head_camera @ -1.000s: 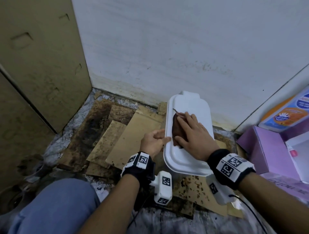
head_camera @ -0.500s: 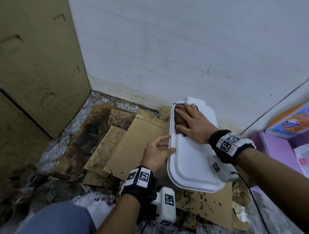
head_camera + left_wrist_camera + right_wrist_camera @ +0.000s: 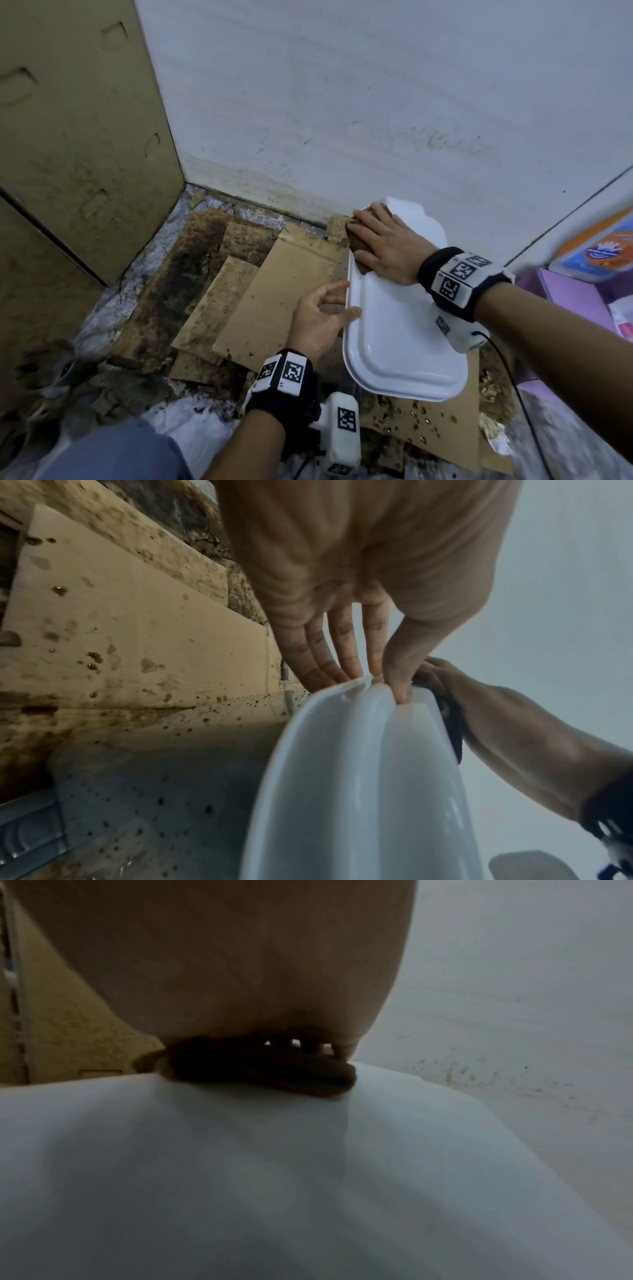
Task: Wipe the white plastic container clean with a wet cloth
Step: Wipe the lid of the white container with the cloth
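The white plastic container (image 3: 394, 335) (image 3: 359, 777) (image 3: 308, 1177) is held tilted above stained cardboard, its long side pointing away from me. My left hand (image 3: 342, 299) (image 3: 369, 674) pinches its left rim, thumb on top and fingers underneath. A dark brown wet cloth (image 3: 358, 240) (image 3: 274, 1074) lies on the container's far left end. My right hand (image 3: 376, 236) (image 3: 260, 1031) presses flat on the cloth, fingers stretched over it. Most of the cloth is hidden under that hand.
Stained cardboard sheets (image 3: 274, 298) cover the floor, with drops (image 3: 411, 418) near the container's near end. A white wall (image 3: 376, 102) stands just behind, a tan board (image 3: 68, 137) to the left. A purple box (image 3: 575, 298) and an orange packet (image 3: 603, 250) sit right.
My right hand has slid the cloth from the container's middle to its far left end. The left hand has kept its hold on the left rim.
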`<control>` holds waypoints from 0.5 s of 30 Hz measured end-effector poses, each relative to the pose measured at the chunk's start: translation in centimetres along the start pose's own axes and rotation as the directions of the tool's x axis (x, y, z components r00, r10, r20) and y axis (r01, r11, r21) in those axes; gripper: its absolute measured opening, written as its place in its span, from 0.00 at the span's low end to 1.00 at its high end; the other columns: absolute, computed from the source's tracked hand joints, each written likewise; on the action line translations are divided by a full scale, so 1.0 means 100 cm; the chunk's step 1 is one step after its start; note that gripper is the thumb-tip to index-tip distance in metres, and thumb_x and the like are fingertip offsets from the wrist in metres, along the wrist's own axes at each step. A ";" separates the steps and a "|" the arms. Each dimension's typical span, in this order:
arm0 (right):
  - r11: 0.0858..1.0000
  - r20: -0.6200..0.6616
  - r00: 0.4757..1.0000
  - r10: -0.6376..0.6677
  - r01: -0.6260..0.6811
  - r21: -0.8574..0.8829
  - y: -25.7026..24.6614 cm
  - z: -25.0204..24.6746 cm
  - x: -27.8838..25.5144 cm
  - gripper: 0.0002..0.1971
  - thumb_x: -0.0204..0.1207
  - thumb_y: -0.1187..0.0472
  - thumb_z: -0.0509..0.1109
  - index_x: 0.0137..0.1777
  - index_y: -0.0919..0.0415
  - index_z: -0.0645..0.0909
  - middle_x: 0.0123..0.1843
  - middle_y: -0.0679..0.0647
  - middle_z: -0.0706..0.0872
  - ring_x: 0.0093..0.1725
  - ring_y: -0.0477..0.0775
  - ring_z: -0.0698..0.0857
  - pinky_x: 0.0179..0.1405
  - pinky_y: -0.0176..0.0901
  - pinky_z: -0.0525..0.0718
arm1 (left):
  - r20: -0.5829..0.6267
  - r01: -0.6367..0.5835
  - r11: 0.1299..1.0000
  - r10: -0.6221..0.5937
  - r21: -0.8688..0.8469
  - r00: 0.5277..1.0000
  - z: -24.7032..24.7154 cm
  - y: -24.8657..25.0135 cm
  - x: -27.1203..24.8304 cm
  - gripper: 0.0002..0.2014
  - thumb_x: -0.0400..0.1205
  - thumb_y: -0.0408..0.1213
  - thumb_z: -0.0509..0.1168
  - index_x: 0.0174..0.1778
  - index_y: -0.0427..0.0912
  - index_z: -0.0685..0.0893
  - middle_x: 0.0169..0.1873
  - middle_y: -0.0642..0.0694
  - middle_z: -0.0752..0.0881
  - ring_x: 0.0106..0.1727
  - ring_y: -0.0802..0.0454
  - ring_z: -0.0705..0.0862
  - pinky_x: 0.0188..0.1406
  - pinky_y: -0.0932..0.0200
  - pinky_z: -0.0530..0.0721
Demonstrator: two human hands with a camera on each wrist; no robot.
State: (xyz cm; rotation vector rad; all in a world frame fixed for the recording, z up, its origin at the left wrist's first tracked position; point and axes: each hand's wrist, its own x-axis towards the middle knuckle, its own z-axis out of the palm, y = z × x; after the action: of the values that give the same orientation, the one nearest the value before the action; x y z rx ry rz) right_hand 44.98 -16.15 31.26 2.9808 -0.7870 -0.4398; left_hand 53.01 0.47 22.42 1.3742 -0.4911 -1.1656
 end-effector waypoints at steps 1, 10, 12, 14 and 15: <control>1.000 -0.003 1.000 -0.023 0.023 0.003 -0.004 0.000 -0.003 0.38 0.75 0.37 0.38 0.82 0.54 0.59 0.85 0.52 0.56 0.85 0.61 0.46 0.82 0.56 0.51 | 0.002 0.000 1.000 0.000 -0.002 1.000 -0.001 0.000 0.000 0.21 0.72 0.27 0.79 0.56 0.53 0.87 0.48 0.48 0.90 0.55 0.45 0.89 0.62 0.41 0.87; 0.988 0.038 0.989 -0.139 0.141 -0.059 -0.004 -0.008 -0.003 0.30 0.80 0.43 0.42 0.80 0.50 0.64 0.82 0.47 0.64 0.85 0.57 0.48 0.82 0.54 0.51 | 0.016 0.017 1.000 -0.017 0.007 1.000 -0.002 -0.002 -0.001 0.21 0.72 0.30 0.81 0.55 0.58 0.88 0.48 0.49 0.90 0.57 0.41 0.89 0.62 0.38 0.87; 0.996 0.034 0.996 -0.079 0.081 -0.049 -0.003 -0.012 0.009 0.26 0.84 0.47 0.48 0.80 0.52 0.63 0.82 0.49 0.63 0.85 0.59 0.47 0.82 0.55 0.51 | 0.019 0.024 1.000 -0.024 0.012 1.000 -0.003 -0.002 -0.001 0.21 0.72 0.30 0.81 0.55 0.58 0.88 0.48 0.49 0.90 0.57 0.41 0.89 0.61 0.36 0.87; 0.997 0.041 0.998 -0.055 0.057 -0.043 -0.006 -0.009 0.012 0.31 0.80 0.45 0.44 0.80 0.54 0.63 0.82 0.51 0.63 0.84 0.62 0.47 0.81 0.57 0.51 | 0.017 0.026 1.000 -0.027 0.003 0.999 -0.004 -0.002 0.000 0.21 0.72 0.29 0.80 0.54 0.57 0.88 0.48 0.49 0.90 0.58 0.40 0.89 0.60 0.37 0.87; 0.998 0.049 0.997 -0.057 0.058 -0.029 -0.008 -0.006 0.010 0.33 0.78 0.44 0.41 0.80 0.55 0.64 0.82 0.53 0.62 0.84 0.63 0.47 0.81 0.58 0.50 | 0.019 0.029 1.000 -0.029 0.000 0.999 -0.004 -0.002 0.000 0.20 0.72 0.29 0.80 0.54 0.57 0.88 0.48 0.49 0.90 0.58 0.40 0.89 0.60 0.38 0.88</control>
State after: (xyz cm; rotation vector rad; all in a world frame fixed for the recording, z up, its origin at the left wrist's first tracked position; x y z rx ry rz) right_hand 46.39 -15.97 31.52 2.9815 -0.6929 -0.5228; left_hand 53.30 0.75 22.14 1.3746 -0.4860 -1.2029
